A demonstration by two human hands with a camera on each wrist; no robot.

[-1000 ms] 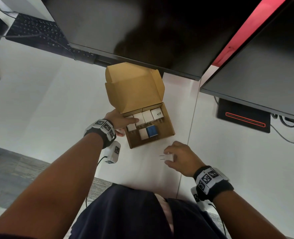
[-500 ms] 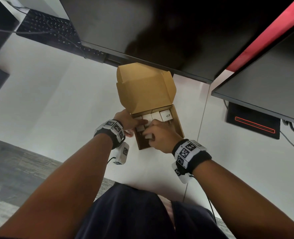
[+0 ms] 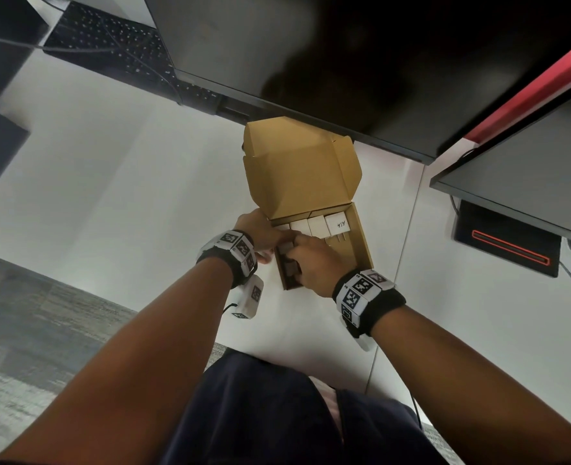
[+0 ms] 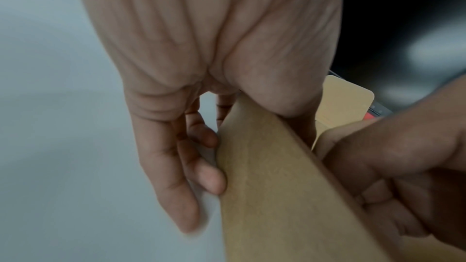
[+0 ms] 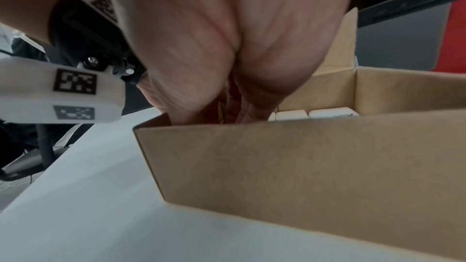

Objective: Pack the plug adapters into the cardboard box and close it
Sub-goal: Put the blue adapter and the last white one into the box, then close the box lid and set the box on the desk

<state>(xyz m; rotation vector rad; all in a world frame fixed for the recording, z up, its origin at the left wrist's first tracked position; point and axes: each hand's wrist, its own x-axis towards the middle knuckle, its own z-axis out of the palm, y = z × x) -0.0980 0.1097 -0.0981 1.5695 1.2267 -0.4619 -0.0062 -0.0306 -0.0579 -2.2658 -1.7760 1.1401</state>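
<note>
The cardboard box [image 3: 361,245] stands open on the white desk, its lid [image 3: 297,169] tilted up at the back. A row of white plug adapters [image 3: 336,224] lines its far wall. My left hand [image 3: 270,234] pinches the box's left wall [image 4: 272,186], thumb inside and fingers [image 4: 201,178] outside. My right hand [image 3: 299,255] reaches down into the near left of the box, with its fingers curled over a white plug adapter [image 3: 285,248] that is mostly hidden. The right wrist view shows the box's near wall [image 5: 302,156] and adapter tops [image 5: 330,114] behind it.
A large dark monitor [image 3: 344,62] overhangs the box's lid. A keyboard [image 3: 109,38] lies at the far left and a second screen [image 3: 528,156] at the right, with a black device with a red light [image 3: 508,245] under it. The desk edge runs close to my body.
My right hand took a white adapter off the desk in front of the box and moved it into the box's near left part. The left hand stayed on the box wall.
</note>
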